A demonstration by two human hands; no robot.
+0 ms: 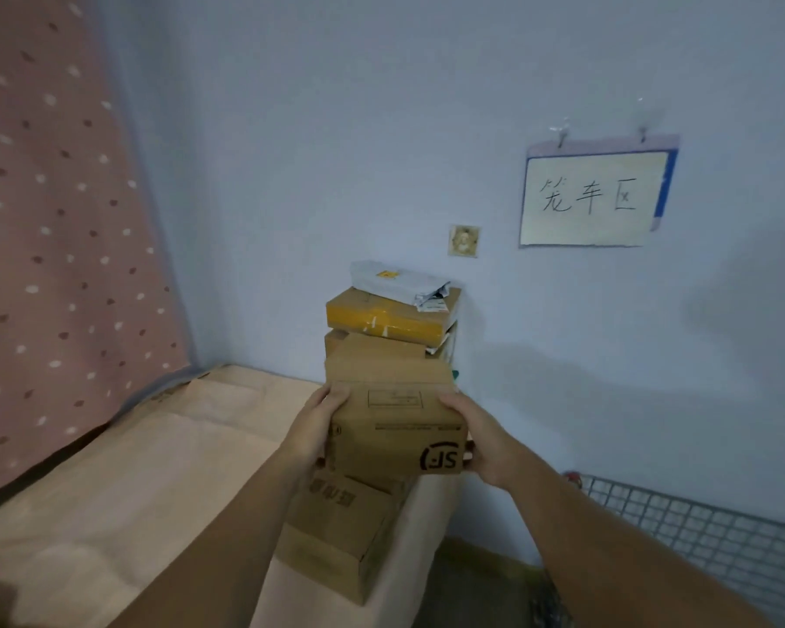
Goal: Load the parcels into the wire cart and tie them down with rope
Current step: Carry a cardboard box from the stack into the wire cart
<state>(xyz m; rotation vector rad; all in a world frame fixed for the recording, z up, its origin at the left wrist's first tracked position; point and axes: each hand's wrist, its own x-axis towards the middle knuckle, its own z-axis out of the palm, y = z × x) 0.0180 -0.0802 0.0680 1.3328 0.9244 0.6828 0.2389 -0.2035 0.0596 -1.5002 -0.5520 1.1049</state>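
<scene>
Brown cardboard SF box [395, 428] is up in both my hands: left hand [320, 426] curled round its left edge, right hand [481, 439] clamped on the right end near the logo, thumbs on top. Two-sided grip so it stays level while I carry it. It's off the surface, above another carton [336, 537] that sits at the edge of the paper-covered table [132, 469]. Behind it the rest of the parcels stand stacked against the wall: yellow-taped box [381, 319] with a grey mailer bag [395, 283] on top, more boxes under. Wire cart [699, 532] is low right, only its mesh side showing, well apart from the box; I'd judge loading has barely started. Next move likely swings right and down over that mesh rim. No rope in view. Handwritten sign [594, 197] and a wall socket [464, 240] on the blue wall, dotted pink curtain [55, 219] left.
</scene>
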